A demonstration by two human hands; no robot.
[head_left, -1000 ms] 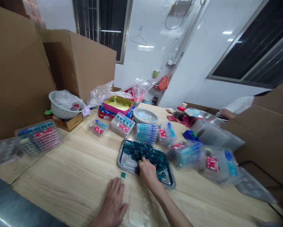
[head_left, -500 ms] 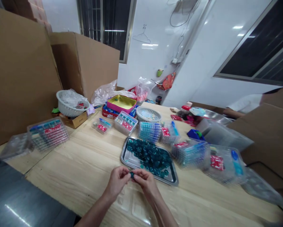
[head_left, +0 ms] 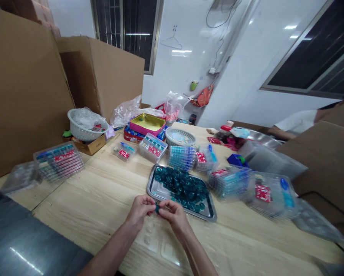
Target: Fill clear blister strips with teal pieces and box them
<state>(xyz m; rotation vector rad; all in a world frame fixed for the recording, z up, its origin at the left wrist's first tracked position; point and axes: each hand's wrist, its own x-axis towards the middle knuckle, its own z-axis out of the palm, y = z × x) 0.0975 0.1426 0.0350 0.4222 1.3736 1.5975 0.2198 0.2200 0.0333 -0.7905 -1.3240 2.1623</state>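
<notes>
My left hand [head_left: 139,212] and my right hand [head_left: 174,217] meet at the tray's near edge, fingertips pinched round one small dark teal piece [head_left: 157,208]. Its exact kind is too small to make out. Just beyond, a metal tray [head_left: 157,190] holds a heap of similar glossy teal pieces [head_left: 183,188]. Below my wrists a clear moulded plastic tray [head_left: 168,249] lies on the wooden table, partly hidden by my forearms.
Stacks of clear compartment boxes [head_left: 229,184] stand beyond and right of the metal tray; another stack [head_left: 58,161] is at left. White baskets [head_left: 88,128] and a pink tin [head_left: 147,124] stand at the back. Tall cardboard [head_left: 114,76] rises behind. A person's arm [head_left: 283,132] shows at right.
Both hands have shifted slightly up and left with the teal piece still between them. The right fingertips sit a little farther from the left ones.
</notes>
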